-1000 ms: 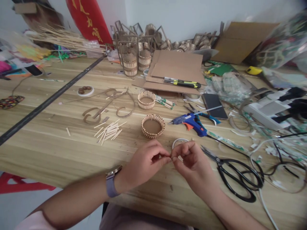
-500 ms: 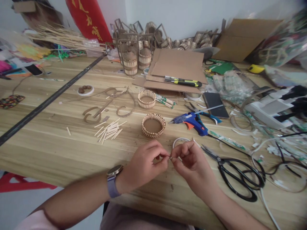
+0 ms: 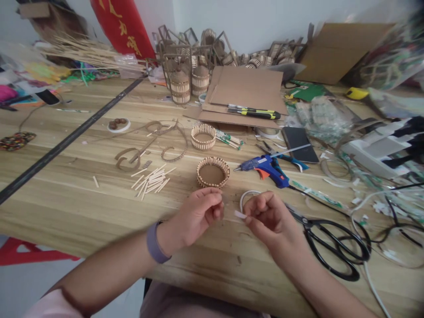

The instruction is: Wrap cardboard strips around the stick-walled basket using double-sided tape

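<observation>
Between the thumb and finger of my right hand (image 3: 270, 218) is a small white strip (image 3: 240, 214). My left hand (image 3: 198, 214) has its fingers curled and the thumb near the fingertips; whether it holds anything is too small to make out. It is just below a round stick-walled basket (image 3: 213, 172) with a brown base. A second such basket (image 3: 203, 137) stands behind it. Right of the nearer basket lies a blue glue gun (image 3: 263, 168). A white tape roll (image 3: 243, 198) is partly hidden behind my right hand.
Black scissors (image 3: 334, 243) lie right of my right hand. Short wooden sticks (image 3: 150, 181) are scattered at the left, near curled brown strips (image 3: 127, 159). Cutters (image 3: 253, 112) rest on stacked cardboard (image 3: 247, 88) at the back. A long black bar (image 3: 73, 132) crosses the table's left side.
My hands have moved apart; their fingertips were together before. My left hand has shifted left and up and turned at the wrist. The white strip now shows at my right fingertips.
</observation>
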Motion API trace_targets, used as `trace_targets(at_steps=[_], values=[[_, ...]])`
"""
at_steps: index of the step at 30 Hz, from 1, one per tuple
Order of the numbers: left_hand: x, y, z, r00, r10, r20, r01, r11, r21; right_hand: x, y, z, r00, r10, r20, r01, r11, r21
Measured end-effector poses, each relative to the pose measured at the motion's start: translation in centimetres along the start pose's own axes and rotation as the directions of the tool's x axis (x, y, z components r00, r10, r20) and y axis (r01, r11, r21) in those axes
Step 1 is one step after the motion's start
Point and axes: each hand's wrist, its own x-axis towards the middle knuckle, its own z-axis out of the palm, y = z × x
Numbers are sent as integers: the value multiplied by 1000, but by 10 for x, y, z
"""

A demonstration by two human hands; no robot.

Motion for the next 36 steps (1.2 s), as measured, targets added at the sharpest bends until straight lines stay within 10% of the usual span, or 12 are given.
trace_targets(at_steps=[3,7,12,36], values=[[-5,6,1,963,-55,264,113,971,-212,3,3,-8,983,-162,-89,133,955,-264],[-13,8,-1,766,-82,638,301,922,-243,13,10,-17,959,-276,60,246,715,-655],[-15,3,-4,566,-69,822,409,889,-206,18,15,-21,893,-396,215,416,542,-730],[-6,-9,-6,568,-417,709,543,838,57,6,-19,-8,893,-273,358,357,914,-194]])
